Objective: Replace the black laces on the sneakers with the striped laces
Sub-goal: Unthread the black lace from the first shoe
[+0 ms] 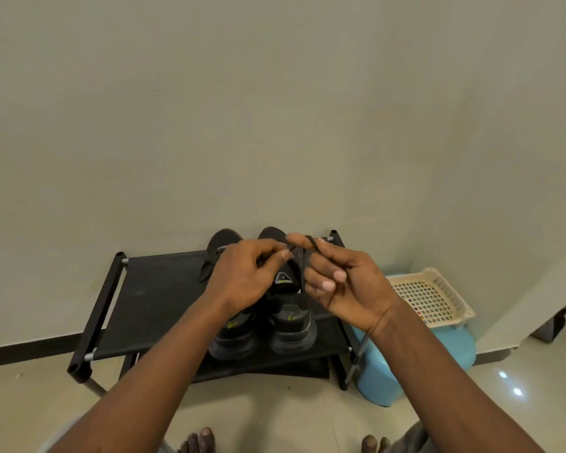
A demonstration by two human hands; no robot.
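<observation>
A low black shoe rack (151, 289) stands against the pale wall, its fabric top shelf bare on the left side. Toward the shelf's right half sit two black sneakers, heels toward the person: the left sneaker (232, 331) is partly hidden behind the left wrist, the right sneaker (291, 325) shows its tongue label and yellow-marked heel. Above them, the left hand (242, 276) has its fingers curled, thumb and forefinger pinching a black lace (303, 266) over the right sneaker. Just beside it, the right hand (347, 286) is closed around the same lace, which crosses over its forefinger and hangs down between the two hands toward the right sneaker's tongue. To the right of the rack, a cream perforated basket (438, 299) rests on a blue stool (415, 361). Bare toes show at the bottom edge on the tiled floor (275, 413).
</observation>
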